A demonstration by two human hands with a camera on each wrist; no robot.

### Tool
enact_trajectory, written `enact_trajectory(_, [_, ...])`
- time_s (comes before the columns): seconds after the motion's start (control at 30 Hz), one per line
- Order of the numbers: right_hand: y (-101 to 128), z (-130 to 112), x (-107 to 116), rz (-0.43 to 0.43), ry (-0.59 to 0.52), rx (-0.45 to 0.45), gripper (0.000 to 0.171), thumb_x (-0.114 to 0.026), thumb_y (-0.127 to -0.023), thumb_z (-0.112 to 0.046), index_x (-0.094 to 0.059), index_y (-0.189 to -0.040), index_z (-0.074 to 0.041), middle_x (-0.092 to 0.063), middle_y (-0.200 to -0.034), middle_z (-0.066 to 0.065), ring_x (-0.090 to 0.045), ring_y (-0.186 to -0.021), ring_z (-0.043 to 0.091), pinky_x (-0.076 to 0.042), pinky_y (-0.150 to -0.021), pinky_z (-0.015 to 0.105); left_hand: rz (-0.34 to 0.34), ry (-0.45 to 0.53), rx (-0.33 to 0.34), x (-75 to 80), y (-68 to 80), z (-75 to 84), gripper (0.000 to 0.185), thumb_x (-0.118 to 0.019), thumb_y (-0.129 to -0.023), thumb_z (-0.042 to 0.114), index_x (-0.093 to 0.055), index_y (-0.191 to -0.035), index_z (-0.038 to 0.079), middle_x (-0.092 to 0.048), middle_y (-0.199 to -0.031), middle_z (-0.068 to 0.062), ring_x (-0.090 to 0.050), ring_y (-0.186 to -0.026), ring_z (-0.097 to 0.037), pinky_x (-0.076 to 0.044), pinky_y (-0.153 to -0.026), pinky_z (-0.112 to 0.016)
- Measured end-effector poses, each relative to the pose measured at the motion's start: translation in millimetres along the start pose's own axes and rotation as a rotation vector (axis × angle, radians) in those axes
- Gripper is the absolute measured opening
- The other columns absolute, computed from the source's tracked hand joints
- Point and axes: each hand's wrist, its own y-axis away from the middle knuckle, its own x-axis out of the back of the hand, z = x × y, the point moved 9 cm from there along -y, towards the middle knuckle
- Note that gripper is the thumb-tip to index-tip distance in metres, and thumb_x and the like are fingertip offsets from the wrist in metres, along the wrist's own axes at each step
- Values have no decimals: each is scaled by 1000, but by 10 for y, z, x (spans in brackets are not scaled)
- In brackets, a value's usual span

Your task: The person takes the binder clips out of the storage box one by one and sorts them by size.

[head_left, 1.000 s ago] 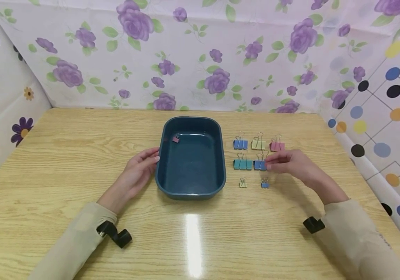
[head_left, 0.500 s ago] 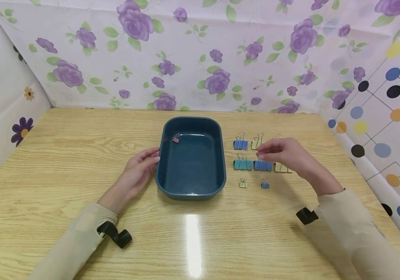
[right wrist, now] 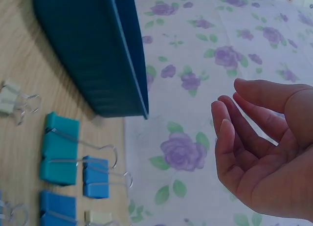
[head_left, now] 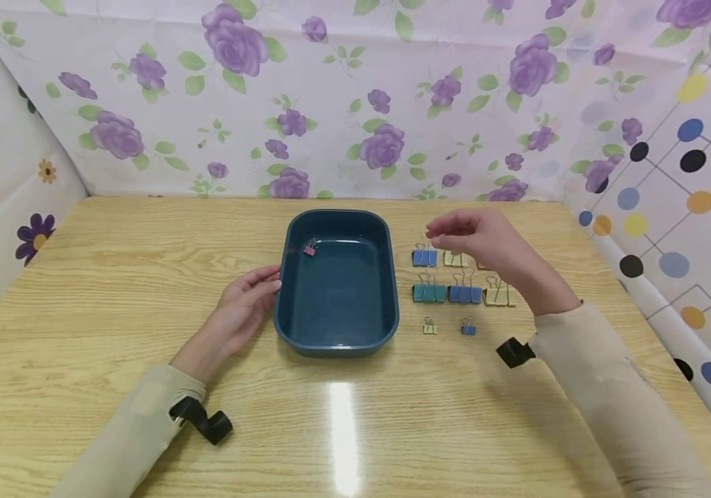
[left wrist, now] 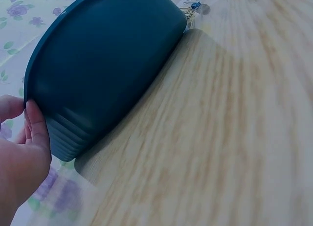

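A dark teal plastic box [head_left: 339, 349] stands on the wooden table, with a small pink binder clip [head_left: 310, 251] inside near its back left corner. My left hand [head_left: 245, 306] pinches the box's left rim; in the left wrist view the thumb and fingers meet at that edge. My right hand [head_left: 486, 242] hovers over the back row, fingertips above the blue binder clip [head_left: 424, 258]. Nothing lies between its loosely curled fingers in the right wrist view. It partly covers a pale yellow clip [head_left: 454, 259] and a pink one behind.
Right of the box, the middle row has a teal clip [head_left: 428, 293], a blue clip [head_left: 464, 294] and a yellow clip [head_left: 500, 297]. A small yellow-green clip [head_left: 430, 329] and a small blue clip [head_left: 468, 330] lie in front. Flowered cloth [head_left: 330, 104] hangs behind the table.
My right hand has moved back and left, from the middle row's right side to above the back row, uncovering the yellow clip. The left hand has stayed at the box's rim.
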Motion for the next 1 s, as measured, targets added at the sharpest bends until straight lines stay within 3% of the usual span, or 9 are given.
enact_trajectory(0.07, [-49, -76, -5, 12, -18, -1, 34, -67, -92, -33, -65, -122, -16, -63, -121, 4, -56, -103, 21, -41, -51, 30, -1, -3, 2, 1, -2, -1, 21, -49, -96, -8, -55, -113, 3, -61, -101, -3, -59, -90, -12, -49, -82, -21])
enact_trajectory(0.17, [-142, -224, -23, 22, -49, 39, 35, -67, -92, -32, -65, -123, -15, -64, -121, 3, -58, -105, 19, -50, -69, 31, 0, -4, 7, 5, -5, -8, 22, -48, -96, -8, -53, -115, 2, -60, -101, -3, -59, -90, -11, -49, -81, -21])
enact_trajectory(0.27, [-237, -394, -41, 32, -94, 88, 35, -67, -93, -27, -64, -125, -11, -64, -121, 3, -60, -106, 17, -49, -88, 35, 3, -3, 11, 10, -10, -18, 22, -49, -96, -7, -53, -116, 2, -60, -101, -3, -59, -90, -11, -49, -81, -20])
enact_trajectory(0.63, [-594, -787, -165, 77, -155, 136, 31, -65, -94, -20, -66, -121, -5, -65, -117, 8, -61, -101, 18, -50, -89, 37, -1, -3, 6, 16, -13, -17, 21, -49, -96, -7, -54, -116, 2, -61, -101, -3, -59, -90, -11, -49, -82, -20])
enact_trajectory(1.0, [-967, -819, -476, 103, -304, 100, 32, -65, -94, -16, -63, -124, -4, -65, -118, 11, -64, -100, 21, -52, -87, 34, -1, -14, 3, 19, -5, -15, 22, -51, -96, -5, -53, -117, 0, -61, -102, -3, -59, -89, -11, -49, -81, -21])
